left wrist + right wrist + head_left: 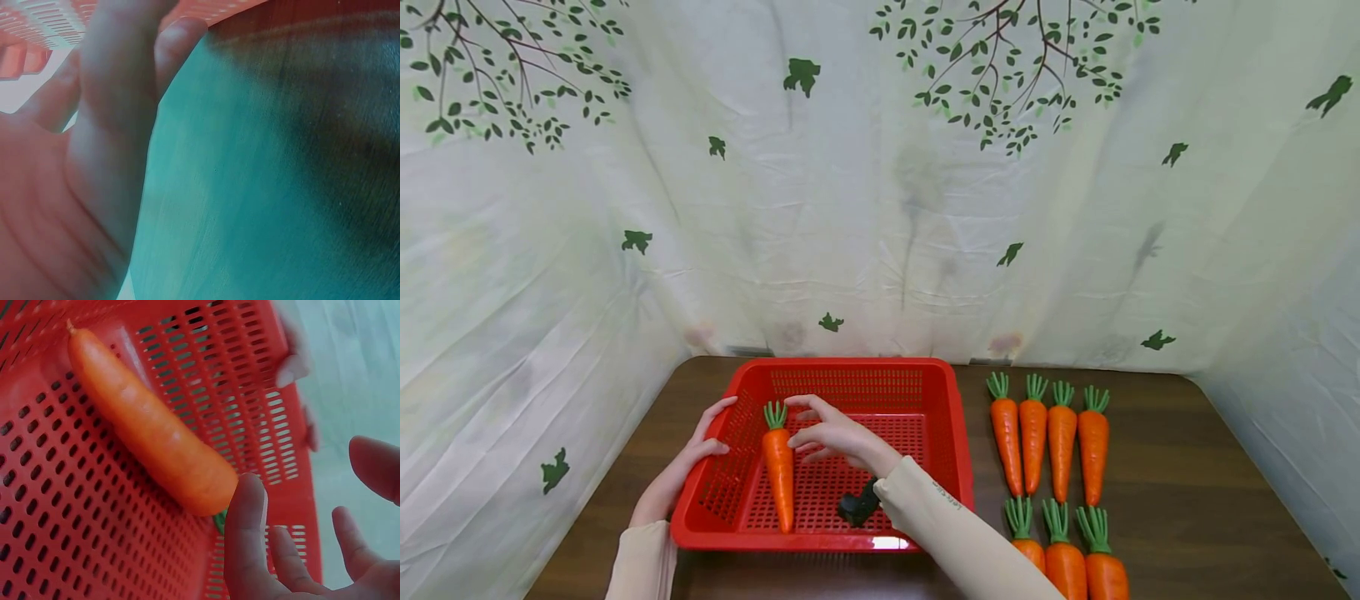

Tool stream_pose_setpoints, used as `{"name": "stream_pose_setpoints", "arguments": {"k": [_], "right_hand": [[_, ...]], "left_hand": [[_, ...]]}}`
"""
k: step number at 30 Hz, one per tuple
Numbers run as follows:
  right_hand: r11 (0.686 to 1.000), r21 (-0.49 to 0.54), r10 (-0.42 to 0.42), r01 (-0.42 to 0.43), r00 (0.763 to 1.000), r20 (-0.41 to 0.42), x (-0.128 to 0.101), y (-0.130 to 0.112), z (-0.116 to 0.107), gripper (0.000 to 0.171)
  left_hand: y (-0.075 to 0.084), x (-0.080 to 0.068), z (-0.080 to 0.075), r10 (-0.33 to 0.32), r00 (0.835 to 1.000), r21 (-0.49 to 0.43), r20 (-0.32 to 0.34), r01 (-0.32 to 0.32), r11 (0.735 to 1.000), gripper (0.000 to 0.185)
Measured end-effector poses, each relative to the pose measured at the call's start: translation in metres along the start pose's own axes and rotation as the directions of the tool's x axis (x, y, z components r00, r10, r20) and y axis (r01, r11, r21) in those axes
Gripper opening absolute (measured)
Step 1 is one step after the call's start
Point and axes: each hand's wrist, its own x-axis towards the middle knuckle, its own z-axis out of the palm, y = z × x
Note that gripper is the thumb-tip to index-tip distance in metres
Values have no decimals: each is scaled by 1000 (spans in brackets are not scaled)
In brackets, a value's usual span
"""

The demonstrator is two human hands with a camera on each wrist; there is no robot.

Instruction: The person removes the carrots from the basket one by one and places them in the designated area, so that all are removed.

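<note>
A red plastic basket (958, 433) with slotted walls stands on the table. My left hand (677, 471) holds its left rim, with thumb and fingers at the edge; in the left wrist view the palm (37, 206) is beside the basket's outer wall. One orange carrot (779, 475) with a green top lies on the basket floor near the left wall. Just right of its upper end is my right hand (835, 433), fingers apart and loosely bent, holding nothing. In the right wrist view, a fingertip (250, 487) overlaps the carrot's thick end; whether it touches cannot be told.
To the right of the basket, several carrots (1093, 442) lie side by side in a back row. Nearer the front are 3 more carrots (1063, 567), partly cut off by the frame. A black device (857, 504) shows under the right wrist. A leaf-printed white curtain (865, 208) surrounds the dark wooden table (1180, 500).
</note>
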Motion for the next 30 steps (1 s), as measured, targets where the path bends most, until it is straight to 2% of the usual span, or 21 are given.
{"name": "stream_pose_setpoints", "arguments": {"k": [6,14,19,24,30], "right_hand": [[998,-39,40,-40,999,-1,8,8,5,59],[988,-126,88,-86,996,8,16,15,13,60],[968,-229,108,-99,994,28,22,17,18,62],[938,-324,130,-121,992,7,24,18,23,63],[921,-357,168,-157,986,-2,28,23,24,65]], "left_hand": [[-1,1,0,29,1000,-3,4,-29,1000,77],[-1,0,1,12,1000,17,-11,-12,1000,77],[-1,0,0,38,999,28,-15,-38,999,78],[-2,0,-1,43,999,14,-2,-43,999,78],[1,0,1,-2,1000,15,-11,3,1000,75]]}}
